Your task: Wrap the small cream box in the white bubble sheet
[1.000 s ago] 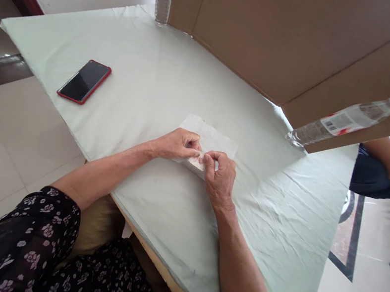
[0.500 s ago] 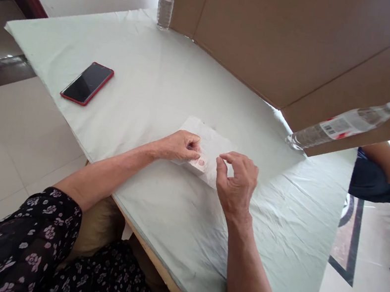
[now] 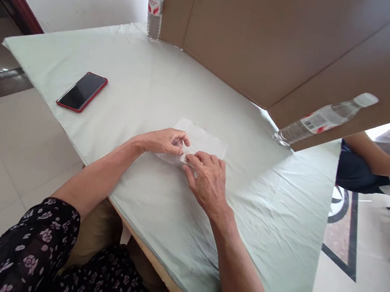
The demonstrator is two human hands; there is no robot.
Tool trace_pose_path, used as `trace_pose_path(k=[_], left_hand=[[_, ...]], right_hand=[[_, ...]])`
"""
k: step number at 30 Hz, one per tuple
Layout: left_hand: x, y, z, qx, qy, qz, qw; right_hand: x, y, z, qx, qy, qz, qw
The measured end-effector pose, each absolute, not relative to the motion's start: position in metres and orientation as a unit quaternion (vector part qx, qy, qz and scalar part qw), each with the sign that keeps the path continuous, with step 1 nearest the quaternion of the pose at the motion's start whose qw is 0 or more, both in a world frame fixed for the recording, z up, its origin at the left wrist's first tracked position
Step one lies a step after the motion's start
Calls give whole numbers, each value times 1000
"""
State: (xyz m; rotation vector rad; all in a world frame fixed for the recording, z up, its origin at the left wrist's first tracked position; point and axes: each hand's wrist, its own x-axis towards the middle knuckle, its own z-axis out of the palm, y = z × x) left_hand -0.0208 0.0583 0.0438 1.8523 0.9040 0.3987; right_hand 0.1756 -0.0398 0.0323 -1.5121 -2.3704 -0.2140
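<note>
A thin white sheet (image 3: 206,139), like paper or tissue, lies on the table at the middle. On its near part sits a small white box (image 3: 185,158), mostly covered by my fingers. My right hand (image 3: 208,177) has its fingertips and thumb bent around the right end of the box. At the left end is my left hand (image 3: 166,142), its thumb and curved fingers apart with a gap between them. The left thumb tip is close to the box; whether it touches, I cannot tell.
A phone in a red case (image 3: 83,91) lies on the pale green cloth (image 3: 144,89). Behind stands a brown cardboard panel (image 3: 245,34), with an upright water bottle (image 3: 155,10) at its left and another bottle (image 3: 326,120) at the right. A person's arm (image 3: 384,160) shows beyond.
My right hand has come left, from a raised pinch beside the sheet onto the box. My left hand's fingers have loosened from their pinch at the box. The camera view has shifted slightly.
</note>
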Motion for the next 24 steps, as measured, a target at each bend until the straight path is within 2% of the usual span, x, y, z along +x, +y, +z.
trace_pose_path(k=[11,17,24], left_hand=[[-37,51,53,731,563,202,327],[-51,31,52,642,653,75,395],[-21,26,50,541,651,130,516]], right_hand=[[166,-41,30,-549,-821,-113,109],[164,-39,26,-553,-818,-108,119],[163,-39,28,-557,-817,-99,115]])
